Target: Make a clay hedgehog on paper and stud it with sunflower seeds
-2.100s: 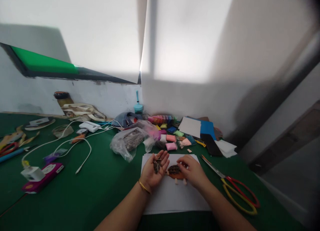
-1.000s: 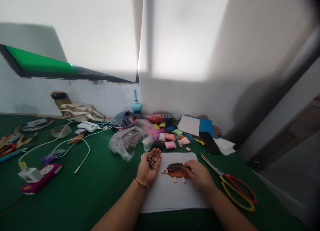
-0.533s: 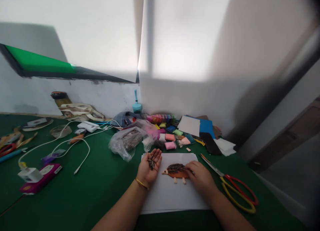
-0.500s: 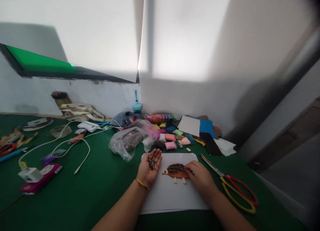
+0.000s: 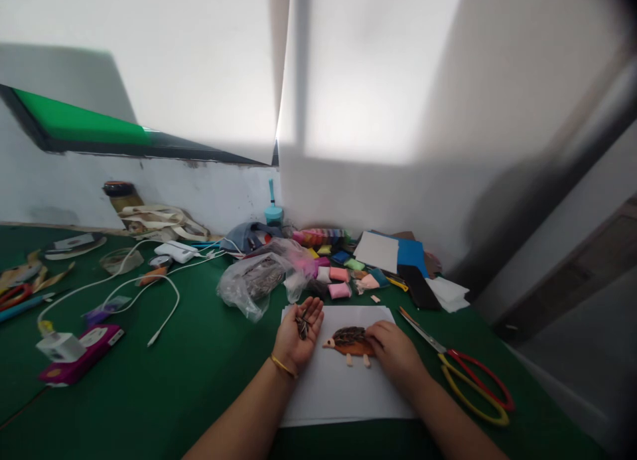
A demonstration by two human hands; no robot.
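Observation:
My left hand [image 5: 300, 337] is palm up, its fingers stretched and slightly cupped, with a small pile of dark striped sunflower seeds [image 5: 302, 327] in it. Just to its right, a hedgehog figure [image 5: 354, 348] lies on white paper [image 5: 343, 397]. It has an orange-brown clay body, a pale face with a dark eye, two pale feet, and a back covered in dark seeds. My right hand [image 5: 393, 348] is at the figure's rear upper edge, fingers pressed together and touching it. Whatever is between those fingertips is hidden.
Large scissors [image 5: 448, 354] with red and yellow handles lie right of the paper. Behind it are a plastic bag of seeds [image 5: 256, 277], several coloured clay packs [image 5: 340, 290] and a dark phone-like slab [image 5: 418, 286]. White cables [image 5: 174, 294] and a magenta power bank [image 5: 84, 357] occupy the left.
My right hand has shifted slightly left along the hedgehog's back, and its fingertips are now pressed closer to it. My left hand stays almost still with the seeds.

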